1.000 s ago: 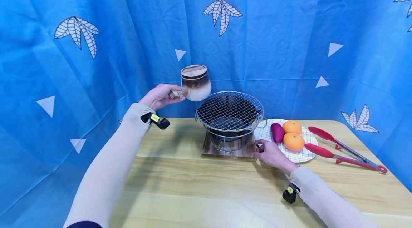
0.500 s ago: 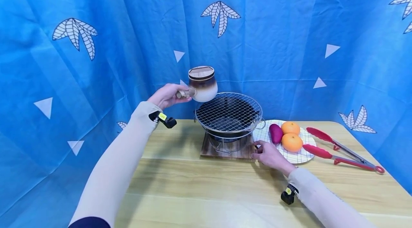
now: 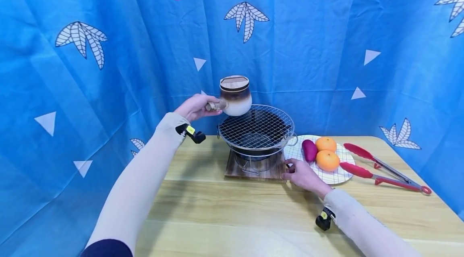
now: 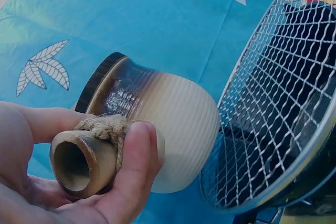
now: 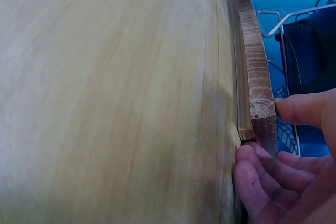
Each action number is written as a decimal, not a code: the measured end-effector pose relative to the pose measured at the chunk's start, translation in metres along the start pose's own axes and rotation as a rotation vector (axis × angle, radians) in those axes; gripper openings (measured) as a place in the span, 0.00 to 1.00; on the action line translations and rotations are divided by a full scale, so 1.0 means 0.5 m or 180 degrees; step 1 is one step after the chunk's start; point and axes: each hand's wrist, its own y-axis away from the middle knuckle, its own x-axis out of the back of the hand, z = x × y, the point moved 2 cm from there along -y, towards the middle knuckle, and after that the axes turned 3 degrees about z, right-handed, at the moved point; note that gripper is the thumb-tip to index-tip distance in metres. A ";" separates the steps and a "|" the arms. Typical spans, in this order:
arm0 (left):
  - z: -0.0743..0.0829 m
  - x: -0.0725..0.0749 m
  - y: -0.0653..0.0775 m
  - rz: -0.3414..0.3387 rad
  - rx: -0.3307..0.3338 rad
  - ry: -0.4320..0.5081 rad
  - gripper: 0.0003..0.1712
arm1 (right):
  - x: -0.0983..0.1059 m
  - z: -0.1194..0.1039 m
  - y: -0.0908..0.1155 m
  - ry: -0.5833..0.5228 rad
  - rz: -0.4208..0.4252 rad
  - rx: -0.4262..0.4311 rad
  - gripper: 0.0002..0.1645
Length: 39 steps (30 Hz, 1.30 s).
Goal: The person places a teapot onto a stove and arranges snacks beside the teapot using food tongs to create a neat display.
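One hand, the left hand (image 3: pixel 197 107), grips the handle (image 3: pixel 214 106) of a lidded pot (image 3: pixel 236 105), held upright; over the last second the pot has shifted right, so it now overlaps the mesh rack (image 3: pixel 255 128) more in the head view (any contact is unclear). The rack's rim stands just beside it. Below is a wooden board (image 3: pixel 270 174); the right hand (image 3: pixel 306 175) pinches its near right corner. A plate (image 3: pixel 342 175) with oranges (image 3: pixel 328 160) and a purple vegetable (image 3: pixel 309 150) crowds that hand; red tongs (image 3: pixel 396 183) lie farthest right.
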 end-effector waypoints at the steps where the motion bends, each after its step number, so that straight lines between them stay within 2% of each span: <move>1: 0.001 -0.003 -0.001 -0.0011 -0.0011 -0.0015 0.15 | 0.001 0.000 0.000 0.0002 0.0000 -0.0001 0.32; 6: 0.006 -0.016 -0.006 -0.0087 -0.0023 -0.0014 0.18 | 0.003 -0.003 -0.008 0.0051 0.0014 0.0038 0.32; 10: 0.005 -0.023 -0.009 -0.0120 -0.0003 -0.0028 0.14 | 0.002 -0.005 -0.011 0.0061 -0.0007 -0.0011 0.32; 13: 0.002 -0.032 -0.012 -0.0141 -0.0010 -0.0120 0.07 | 0.003 -0.004 -0.010 0.0074 0.0004 -0.0043 0.32; 16: -0.002 -0.043 -0.021 -0.0141 -0.0001 -0.0197 0.06 | 0.005 -0.002 -0.007 0.0080 0.0027 -0.0027 0.32; 25: -0.010 -0.059 -0.038 -0.0114 0.0056 -0.0220 0.10 | 0.008 0.001 -0.004 0.0039 0.0035 0.0013 0.32; 39: -0.022 -0.072 -0.059 -0.0087 0.0107 -0.0355 0.09 | 0.002 0.005 0.004 -0.0039 0.0026 -0.0086 0.32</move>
